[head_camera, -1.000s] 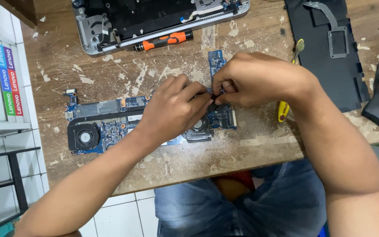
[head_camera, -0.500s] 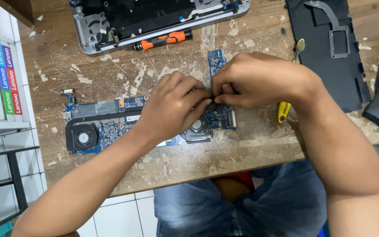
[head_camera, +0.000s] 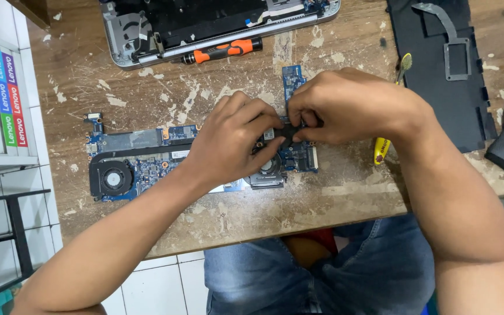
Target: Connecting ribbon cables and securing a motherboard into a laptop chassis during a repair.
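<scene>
A blue laptop motherboard (head_camera: pixel 141 157) with a black round fan (head_camera: pixel 112 178) at its left end lies on the worn wooden table (head_camera: pixel 205 87). My left hand (head_camera: pixel 231 140) rests on the board's right half, fingers curled toward a small dark part (head_camera: pixel 290 131) near the middle. My right hand (head_camera: pixel 345 105) meets it from the right, and its fingertips pinch that same dark part. A small blue daughterboard (head_camera: pixel 293 79) sticks out just above my fingers. What lies under my palms is hidden.
An opened silver laptop chassis (head_camera: pixel 205 23) lies at the far edge, with an orange-and-black screwdriver (head_camera: pixel 223 51) beside it. A black bottom cover (head_camera: pixel 444 64) lies at the right, a yellow-handled tool (head_camera: pixel 383 146) next to it. White tiled floor shows at the left.
Both hands stay on the board's right half; only the fingertips shift slightly around the dark part. Nothing else has moved.
</scene>
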